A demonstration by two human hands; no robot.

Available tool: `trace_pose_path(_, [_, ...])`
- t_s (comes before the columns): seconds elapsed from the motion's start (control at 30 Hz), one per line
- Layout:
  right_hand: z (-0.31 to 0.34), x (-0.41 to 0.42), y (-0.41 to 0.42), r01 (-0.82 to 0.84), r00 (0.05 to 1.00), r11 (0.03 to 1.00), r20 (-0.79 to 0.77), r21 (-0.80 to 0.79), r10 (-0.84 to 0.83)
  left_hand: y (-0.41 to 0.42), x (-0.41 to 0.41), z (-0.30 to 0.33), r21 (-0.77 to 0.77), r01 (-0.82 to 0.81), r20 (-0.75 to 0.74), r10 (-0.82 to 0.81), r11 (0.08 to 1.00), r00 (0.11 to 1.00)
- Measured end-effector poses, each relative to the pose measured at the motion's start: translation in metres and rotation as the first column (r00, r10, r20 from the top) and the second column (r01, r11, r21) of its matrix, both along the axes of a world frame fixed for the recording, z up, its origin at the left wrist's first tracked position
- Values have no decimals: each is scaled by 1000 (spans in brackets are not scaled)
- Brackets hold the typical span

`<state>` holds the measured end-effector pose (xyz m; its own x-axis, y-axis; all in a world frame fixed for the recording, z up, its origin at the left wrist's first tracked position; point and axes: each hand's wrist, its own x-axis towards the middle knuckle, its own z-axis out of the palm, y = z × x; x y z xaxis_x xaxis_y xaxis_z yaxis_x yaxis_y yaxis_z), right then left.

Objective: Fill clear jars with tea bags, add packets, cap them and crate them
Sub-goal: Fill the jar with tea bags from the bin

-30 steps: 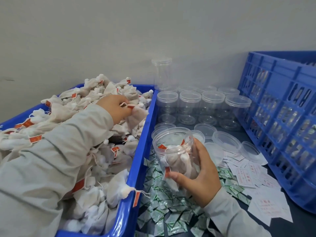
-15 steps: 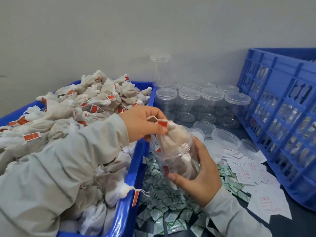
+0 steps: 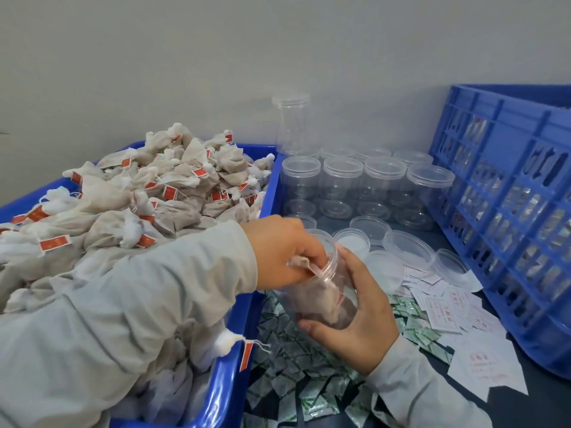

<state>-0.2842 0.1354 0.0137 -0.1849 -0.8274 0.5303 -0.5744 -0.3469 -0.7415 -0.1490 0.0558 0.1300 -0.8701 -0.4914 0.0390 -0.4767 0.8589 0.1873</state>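
My right hand grips a clear jar, tilted towards the left, with several tea bags inside. My left hand is at the jar's mouth, its fingers curled round a white tea bag and pushing it in. A heap of tea bags with red tags fills the blue tub on the left. Green-and-white packets and white packets with red print lie on the dark table. Loose clear lids lie behind the jar. A blue crate holding capped jars stands at the right.
Rows of empty capped clear jars stand at the back against the grey wall, with one jar stacked higher. One tea bag's red tag hangs over the tub's near rim.
My left hand picked a tea bag from the heap, carried it right to the jar and now pushes it into the mouth. The right hand kept holding the jar.
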Motion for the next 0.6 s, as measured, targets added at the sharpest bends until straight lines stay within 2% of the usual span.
trace_pose_path(0.07, [-1, 0, 0, -4, 1000, 1000, -26, 2, 4, 0, -4, -3, -57, 28, 91, -23, 998, 996])
trace_pose_path(0.13, [-1, 0, 0, -7, 1000, 1000, -22, 9, 7, -2, -3, -4, -64, 34, 47, -31, 997, 998])
trace_pose_path(0.23, [0, -1, -1, 7, 1000, 999, 23, -32, -6, -8, 5, 0, 30, -2, -210, 9, 1000, 978])
trace_pose_path(0.3, [-3, -5, -3, 20, 996, 996, 93, -86, -12, -15, 10, 5, 97, -35, -390, 70, 995, 918])
trace_pose_path(0.37, [-7, -9, -4, 59, 994, 994, 97, -87, -51, -24, 13, 9, 120, -98, -502, 145, 988, 853])
trace_pose_path(0.43, [-7, -8, -5, 83, 993, 996, 84, -40, -79, -34, 17, 9, 118, -185, -514, 219, 976, 830])
trace_pose_path(0.5, [-8, -8, -6, 104, 991, 994, 85, -42, -100, -40, 18, 6, 106, -242, -461, 263, 965, 848])
trace_pose_path(0.6, [-15, -13, -10, 104, 981, 991, 174, -81, -89, -43, 16, -1, 166, -277, -383, 321, 946, 866])
